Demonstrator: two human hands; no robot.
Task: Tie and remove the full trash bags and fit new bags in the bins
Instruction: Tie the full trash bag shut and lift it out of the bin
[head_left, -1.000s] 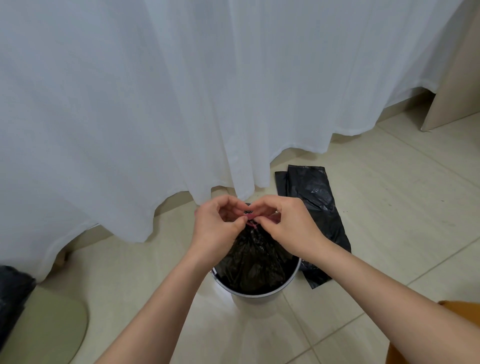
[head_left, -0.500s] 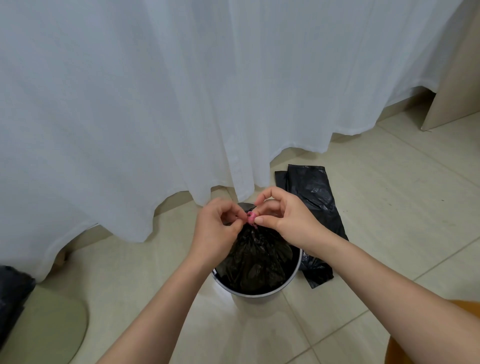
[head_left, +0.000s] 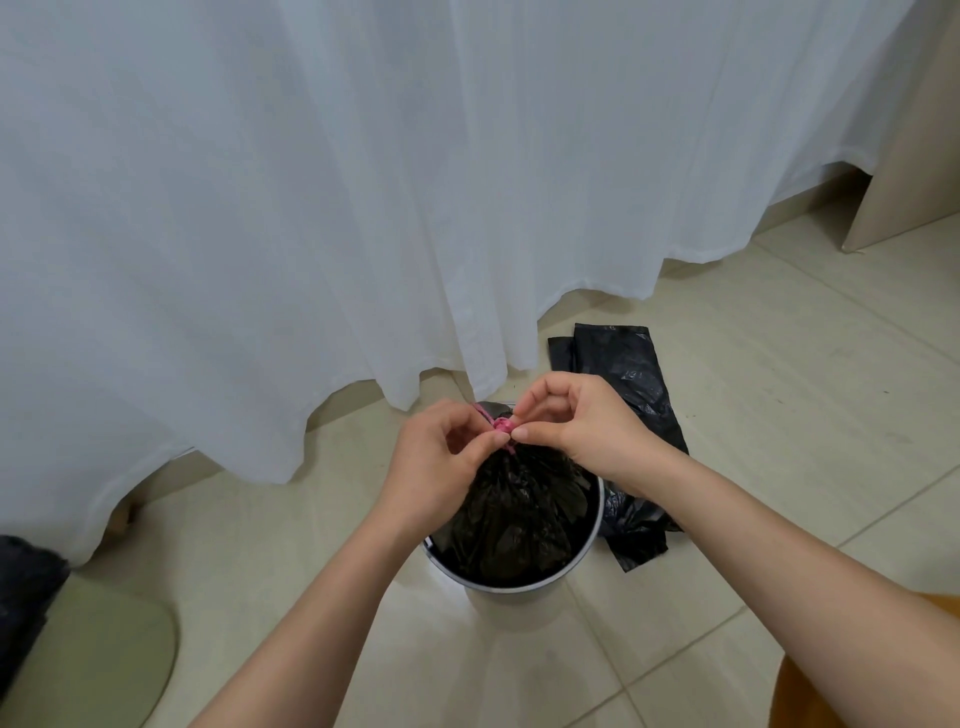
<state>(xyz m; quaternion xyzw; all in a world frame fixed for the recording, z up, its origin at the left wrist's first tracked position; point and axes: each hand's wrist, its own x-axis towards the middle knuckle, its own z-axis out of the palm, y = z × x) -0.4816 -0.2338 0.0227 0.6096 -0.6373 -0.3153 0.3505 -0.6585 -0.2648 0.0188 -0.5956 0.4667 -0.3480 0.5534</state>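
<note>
Currently we are logging the tying step: the full trash bag (head_left: 514, 514) is sitting inside the bin (head_left: 519, 590), at six o'clock from the white curtain (head_left: 363, 182), its neck gathered under a pink drawstring (head_left: 501, 426). Our left hand (head_left: 436, 467) is pinching the string with curled fingers; our right hand (head_left: 576, 421) is pinching the knot between thumb and forefinger. Next, we judge, is cinching tight, then lifting the bag clear. The folded new bags (head_left: 634, 374) are lying at two o'clock from the bin.
</note>
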